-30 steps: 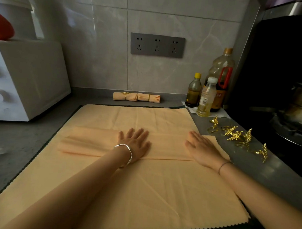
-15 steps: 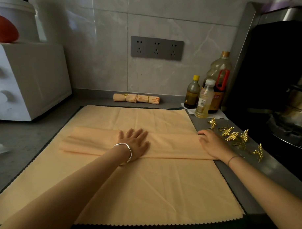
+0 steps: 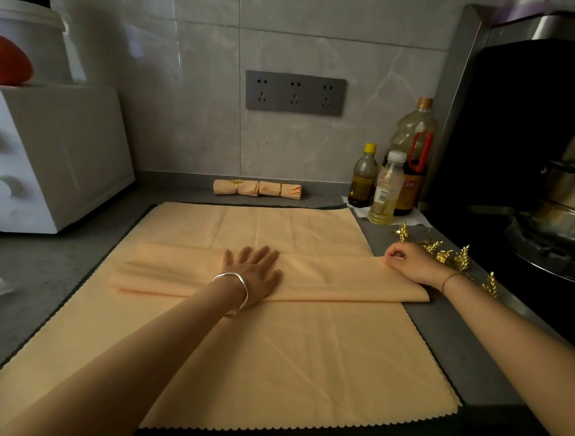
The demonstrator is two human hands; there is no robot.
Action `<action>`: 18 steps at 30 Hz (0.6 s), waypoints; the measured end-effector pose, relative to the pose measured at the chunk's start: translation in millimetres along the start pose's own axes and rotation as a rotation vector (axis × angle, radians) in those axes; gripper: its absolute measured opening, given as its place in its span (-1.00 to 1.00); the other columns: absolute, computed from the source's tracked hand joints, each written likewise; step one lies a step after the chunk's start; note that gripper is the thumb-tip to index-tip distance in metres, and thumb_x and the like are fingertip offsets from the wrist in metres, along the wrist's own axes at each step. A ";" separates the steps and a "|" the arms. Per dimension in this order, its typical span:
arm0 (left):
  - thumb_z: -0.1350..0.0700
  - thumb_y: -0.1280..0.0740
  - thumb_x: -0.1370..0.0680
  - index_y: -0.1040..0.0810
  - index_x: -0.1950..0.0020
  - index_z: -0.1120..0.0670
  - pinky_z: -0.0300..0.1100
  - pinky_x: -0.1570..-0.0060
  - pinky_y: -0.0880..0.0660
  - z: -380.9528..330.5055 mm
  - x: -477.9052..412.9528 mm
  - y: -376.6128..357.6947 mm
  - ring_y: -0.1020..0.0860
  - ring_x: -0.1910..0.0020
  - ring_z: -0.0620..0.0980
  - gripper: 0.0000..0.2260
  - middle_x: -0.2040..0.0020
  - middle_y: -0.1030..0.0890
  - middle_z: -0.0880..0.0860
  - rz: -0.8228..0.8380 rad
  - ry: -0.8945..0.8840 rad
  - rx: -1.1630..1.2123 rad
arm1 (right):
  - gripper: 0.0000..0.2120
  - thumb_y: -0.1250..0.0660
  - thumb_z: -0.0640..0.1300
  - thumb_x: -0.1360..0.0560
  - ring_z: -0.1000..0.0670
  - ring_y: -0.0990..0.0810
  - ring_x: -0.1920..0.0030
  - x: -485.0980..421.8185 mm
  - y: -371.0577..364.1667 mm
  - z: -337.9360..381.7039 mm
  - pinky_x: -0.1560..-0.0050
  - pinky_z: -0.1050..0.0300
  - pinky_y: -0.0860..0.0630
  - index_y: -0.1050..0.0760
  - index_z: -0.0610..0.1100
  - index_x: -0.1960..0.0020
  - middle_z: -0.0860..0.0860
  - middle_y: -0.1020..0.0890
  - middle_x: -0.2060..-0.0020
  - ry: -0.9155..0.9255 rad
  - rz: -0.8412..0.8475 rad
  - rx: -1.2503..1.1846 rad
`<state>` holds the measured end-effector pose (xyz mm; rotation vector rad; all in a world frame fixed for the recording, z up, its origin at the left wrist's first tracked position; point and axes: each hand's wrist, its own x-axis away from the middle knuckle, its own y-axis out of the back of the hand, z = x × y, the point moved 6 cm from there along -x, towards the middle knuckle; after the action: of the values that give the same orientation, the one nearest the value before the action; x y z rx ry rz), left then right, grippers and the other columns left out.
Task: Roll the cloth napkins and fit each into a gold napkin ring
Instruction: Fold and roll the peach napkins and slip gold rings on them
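The folded napkin (image 3: 330, 278) lies as a long flat band on the counter (image 3: 446, 336), its long axis running left to right. It sits on top of a larger open napkin (image 3: 284, 364), and its right end reaches just past that cloth's edge. It is peach-orange, smooth and several layers thick, while the open cloth has zigzag-cut edges.

The left hand (image 3: 254, 274) presses flat on the band's middle, fingers spread and straight. The right hand (image 3: 411, 262) has its fingers curled in at the band's far right corner, thumb and forefinger pinching the cloth edge.

Just beside that hand lie loose gold napkin rings (image 3: 450, 256) with leaf sprigs. Two rolled napkins (image 3: 257, 188), each in a ring, lie end to end against the wall.

Three bottles (image 3: 383, 191) stand in the corner. The white-capped one holds pale yellow liquid and the yellow-capped one holds dark liquid.
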<state>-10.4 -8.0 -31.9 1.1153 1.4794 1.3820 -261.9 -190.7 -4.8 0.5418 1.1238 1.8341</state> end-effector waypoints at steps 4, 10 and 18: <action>-0.18 0.10 -0.62 0.07 -0.53 -0.15 0.19 -0.42 0.12 0.0 -0.9 0.9 0.01 -0.50 0.05 -0.52 -0.55 0.05 -0.12 -0.004 0.006 -0.002 | -0.82 -0.30 -0.18 -0.52 -0.03 -0.52 0.00 -2.1 2.4 -2.7 0.01 0.12 -0.41 -0.47 0.00 0.23 0.01 -0.57 0.13 -0.009 -0.029 -0.007; -0.17 0.11 -0.62 0.04 -0.53 -0.15 0.21 -0.41 0.10 -0.2 1.1 1.0 -0.02 -0.49 0.05 -0.53 -0.54 0.02 -0.11 -0.021 0.030 0.006 | -0.86 -0.34 -0.11 -0.50 -0.08 -0.54 0.07 -4.0 1.1 -1.8 0.17 0.15 -0.36 -0.50 -0.07 0.23 -0.03 -0.58 0.19 -0.032 -0.083 0.023; -0.16 0.13 -0.62 0.08 -0.54 -0.13 0.22 -0.42 0.13 -0.3 2.0 -1.6 0.05 -0.52 0.06 -0.52 -0.55 0.07 -0.11 -0.023 0.041 0.010 | -0.74 -0.21 -0.16 -0.55 -0.07 -0.38 -0.27 20.1 -17.7 94.2 -0.26 0.05 -0.28 -0.42 -0.12 -0.24 -0.04 -0.45 -0.25 0.216 -0.214 0.398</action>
<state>-11.4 -6.3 -33.5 1.0787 1.5254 1.3910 -195.4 -125.2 24.7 0.4322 1.6451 1.5156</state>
